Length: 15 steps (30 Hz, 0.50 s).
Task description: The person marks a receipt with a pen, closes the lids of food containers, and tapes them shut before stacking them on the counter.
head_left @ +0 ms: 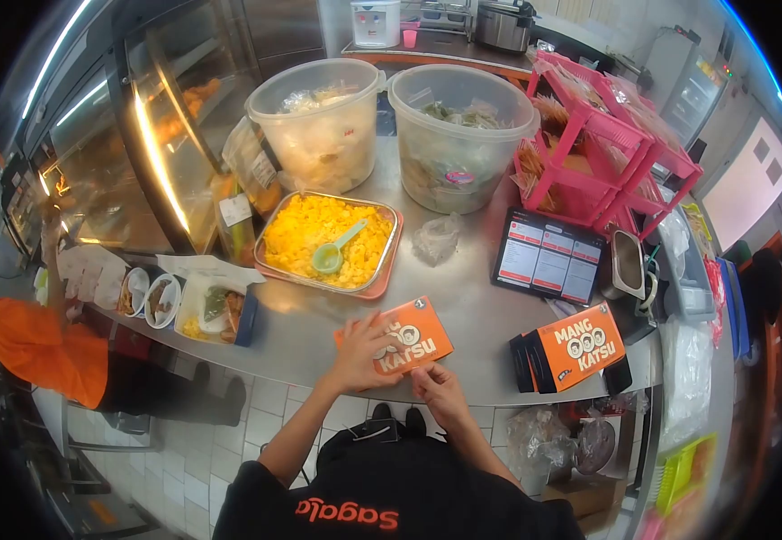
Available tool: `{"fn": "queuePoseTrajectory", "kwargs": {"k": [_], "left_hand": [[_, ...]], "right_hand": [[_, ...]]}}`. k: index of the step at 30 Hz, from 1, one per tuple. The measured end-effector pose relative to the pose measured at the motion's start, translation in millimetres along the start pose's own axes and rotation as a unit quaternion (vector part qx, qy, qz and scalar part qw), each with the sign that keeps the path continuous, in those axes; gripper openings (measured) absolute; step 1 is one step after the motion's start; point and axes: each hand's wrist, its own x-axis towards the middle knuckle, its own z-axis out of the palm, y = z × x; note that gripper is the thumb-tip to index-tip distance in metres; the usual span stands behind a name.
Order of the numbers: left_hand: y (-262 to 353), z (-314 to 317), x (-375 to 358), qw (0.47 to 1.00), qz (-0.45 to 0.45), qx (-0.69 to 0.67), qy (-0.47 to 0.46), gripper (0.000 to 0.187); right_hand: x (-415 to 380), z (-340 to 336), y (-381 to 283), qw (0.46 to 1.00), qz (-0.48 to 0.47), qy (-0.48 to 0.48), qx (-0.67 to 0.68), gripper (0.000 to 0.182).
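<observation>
An orange cardboard food box with white lettering is in front of me at the near edge of the steel counter. My left hand grips its left side, fingers spread across the printed top. At the near edge of the box, my right hand has its thumb and fingertips pinched together on the cardboard. Just beyond lies a metal tray of yellow diced food, with a pale green scoop resting in it. To the right stands a stack of matching orange boxes.
Two clear tubs of bagged food stand at the back. A tablet, a pink rack and a steel container are on the right. An open filled box is on the left, where a person in orange stands.
</observation>
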Motion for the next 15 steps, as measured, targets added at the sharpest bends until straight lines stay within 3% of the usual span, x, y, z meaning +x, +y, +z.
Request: {"fn": "queuePoseTrajectory", "kwargs": {"k": [2,8,10,11,13,15], "left_hand": [[0,0,-3,1.0,-0.002,0.0,-0.005,0.038],[21,-12,-6,0.999,0.034,0.029,0.006,0.04],[28,-9,-5,0.987,-0.013,-0.153,0.038,0.03],[34,-10,-4,0.987,-0.012,-0.154,0.037,0.03],[50,-14,-3,0.959,-0.12,-0.254,-0.034,0.025],[51,-6,-3,0.947,-0.127,-0.295,-0.028,0.024]], "right_hand": [[1,-4,-6,0.977,0.085,-0.054,0.19,0.017],[-2,-9,-16,0.961,0.134,-0.064,0.232,0.019],[-1,-9,-17,0.963,0.122,-0.077,0.229,0.019],[-2,-8,-17,0.964,0.112,-0.091,0.226,0.019],[-3,-7,-18,0.966,0.106,-0.091,0.217,0.019],[-4,-6,-22,0.969,0.099,-0.094,0.208,0.018]]}}
